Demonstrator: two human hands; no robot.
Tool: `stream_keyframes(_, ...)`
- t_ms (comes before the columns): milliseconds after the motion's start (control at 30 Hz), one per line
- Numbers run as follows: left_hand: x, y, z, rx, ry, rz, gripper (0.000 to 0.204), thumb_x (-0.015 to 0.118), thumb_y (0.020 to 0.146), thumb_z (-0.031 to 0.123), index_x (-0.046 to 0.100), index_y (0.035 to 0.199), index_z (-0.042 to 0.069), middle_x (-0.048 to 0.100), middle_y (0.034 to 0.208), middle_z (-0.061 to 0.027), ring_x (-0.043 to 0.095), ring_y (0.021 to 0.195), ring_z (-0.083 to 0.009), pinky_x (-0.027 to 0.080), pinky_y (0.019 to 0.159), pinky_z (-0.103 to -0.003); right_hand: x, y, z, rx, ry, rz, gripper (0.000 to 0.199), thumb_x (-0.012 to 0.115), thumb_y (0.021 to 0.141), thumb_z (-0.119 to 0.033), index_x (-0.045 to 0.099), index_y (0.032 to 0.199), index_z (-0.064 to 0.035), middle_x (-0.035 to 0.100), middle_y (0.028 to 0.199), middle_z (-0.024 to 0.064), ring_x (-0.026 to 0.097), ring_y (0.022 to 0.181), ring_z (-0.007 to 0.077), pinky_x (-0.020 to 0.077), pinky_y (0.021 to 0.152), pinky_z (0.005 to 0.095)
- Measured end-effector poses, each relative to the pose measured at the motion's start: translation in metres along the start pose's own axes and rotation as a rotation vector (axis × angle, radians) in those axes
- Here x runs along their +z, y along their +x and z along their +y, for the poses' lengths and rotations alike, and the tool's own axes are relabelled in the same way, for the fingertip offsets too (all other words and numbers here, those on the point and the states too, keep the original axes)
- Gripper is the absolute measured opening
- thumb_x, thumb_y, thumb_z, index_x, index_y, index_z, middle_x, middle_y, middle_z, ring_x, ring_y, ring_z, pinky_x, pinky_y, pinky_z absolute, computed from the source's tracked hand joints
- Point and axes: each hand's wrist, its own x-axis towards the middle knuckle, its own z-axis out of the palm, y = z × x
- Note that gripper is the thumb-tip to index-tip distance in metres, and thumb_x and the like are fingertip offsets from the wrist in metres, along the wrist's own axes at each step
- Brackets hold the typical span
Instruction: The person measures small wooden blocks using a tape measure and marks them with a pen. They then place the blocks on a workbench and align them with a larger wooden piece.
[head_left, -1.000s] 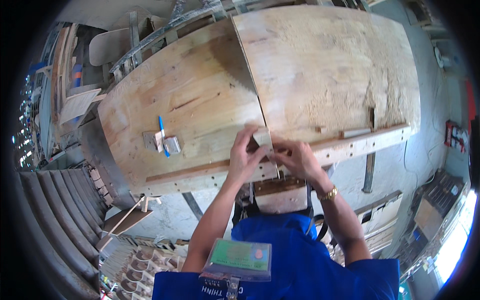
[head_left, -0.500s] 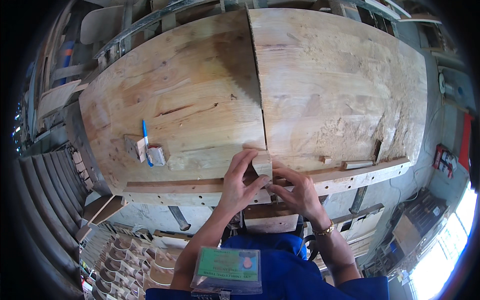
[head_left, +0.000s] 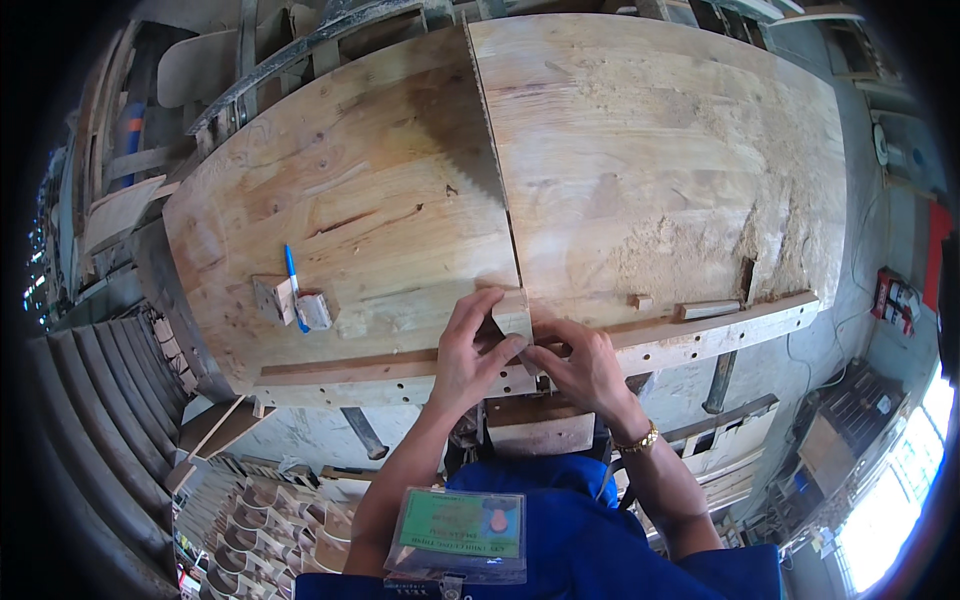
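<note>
A small pale wooden block (head_left: 513, 314) lies at the near end of the slot in a wooden worktop (head_left: 330, 170). My left hand (head_left: 468, 345) grips it, fingers over its far left side and thumb at its near end. The fingertips of my right hand (head_left: 585, 368) are closed against the block's near right side, close to my left thumb. Part of the block is hidden by my fingers. Beyond the hands, a toothed saw blade (head_left: 487, 125) runs along the line that divides the worktop.
A holed wooden rail (head_left: 340, 388) borders the near edge. On the left lie a blue-capped pen (head_left: 290, 270) and a small whitish block (head_left: 315, 312). Sawdust (head_left: 680, 240) covers much of the right side, near a short wood strip (head_left: 708, 310) and a tiny offcut (head_left: 641, 301).
The view has tilted slightly, so the blade line appears further left. Both hands keep their hold on the block, with little visible movement against the worktop.
</note>
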Motion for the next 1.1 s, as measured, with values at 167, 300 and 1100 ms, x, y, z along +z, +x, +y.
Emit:
stream_keyframes(167,0.001,-0.002,-0.004,-0.02,-0.042,0.001,0.055,0.075,0.081,0.018,0.051,0.127,0.001,0.05,0.123,-0.0122,0.056,0.111,-0.0232,0.05,0.09,-0.033,0.003,-0.001,0.004,0.005,0.006,0.013,0.029,0.069,0.083,-0.015,0.064,0.107,0.0011,0.07,0.097,0.0147,0.07,0.087,0.0216,0.0553,0.076,0.0313)
stream_keyframes(300,0.0,-0.002,-0.005,-0.024,-0.03,-0.006,0.055,0.074,0.081,0.014,0.05,0.128,0.001,0.049,0.123,-0.0115,0.056,0.11,-0.0223,0.051,0.09,-0.032,0.002,-0.001,0.001,0.034,0.018,0.004,0.028,0.069,0.084,-0.015,0.064,0.106,0.0011,0.07,0.097,0.0146,0.07,0.088,0.0215,0.0552,0.076,0.0313)
stream_keyframes(1100,-0.001,0.0,-0.01,0.023,-0.083,-0.028,0.052,0.07,0.081,0.004,0.05,0.129,0.001,0.047,0.122,-0.008,0.053,0.113,-0.0196,0.048,0.095,-0.031,0.008,0.002,0.019,-0.055,-0.012,0.045,0.028,0.068,0.085,-0.018,0.066,0.102,0.0036,0.071,0.087,0.0129,0.069,0.076,0.0169,0.0539,0.068,0.0299)
